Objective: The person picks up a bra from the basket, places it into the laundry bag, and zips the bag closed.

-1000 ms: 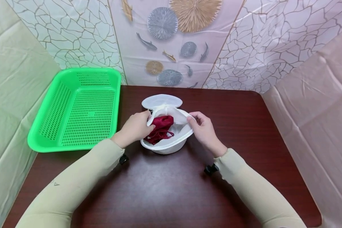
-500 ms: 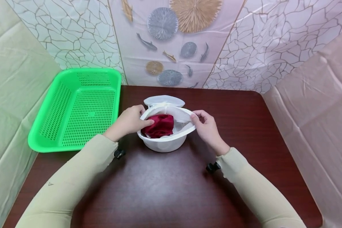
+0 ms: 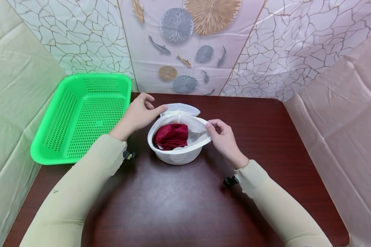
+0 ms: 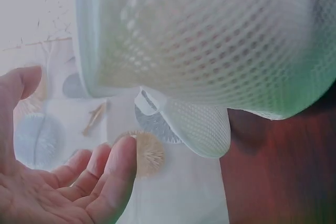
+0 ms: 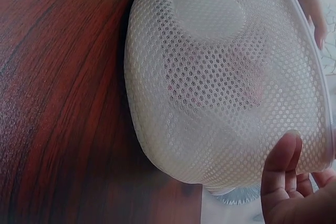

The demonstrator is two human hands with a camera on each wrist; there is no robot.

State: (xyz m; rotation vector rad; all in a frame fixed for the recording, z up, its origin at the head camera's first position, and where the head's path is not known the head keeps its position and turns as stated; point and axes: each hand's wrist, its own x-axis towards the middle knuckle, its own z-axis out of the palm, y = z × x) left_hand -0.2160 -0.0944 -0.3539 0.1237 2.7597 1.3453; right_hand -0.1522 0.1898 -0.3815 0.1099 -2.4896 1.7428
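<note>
A white mesh laundry bag [image 3: 178, 158] stands on the dark table, its round lid [image 3: 185, 108] folded back at the far side. Inside lies a bunched, shiny dark red cloth [image 3: 172, 136]. My right hand [image 3: 224, 140] pinches the bag's right rim between thumb and fingers; the right wrist view shows the fingertips against the outer mesh wall [image 5: 210, 77]. At the back left, my left hand [image 3: 139, 112] is held with its fingers apart, the thumb overlapping the lid's left edge in the head view. The left wrist view shows nothing between its fingers [image 4: 118, 166].
A green plastic basket [image 3: 128, 113] with perforated sides stands on the left of the brown wooden table [image 3: 179, 202]. Patterned sheeting [image 3: 185, 65] closes off the back, and plain beige sheeting [image 3: 343, 103] hangs on the right side.
My left hand let go of the bag's left rim and moved up toward the lid. The red cloth went from loose with strings showing to a flatter bundle. The right hand keeps its hold.
</note>
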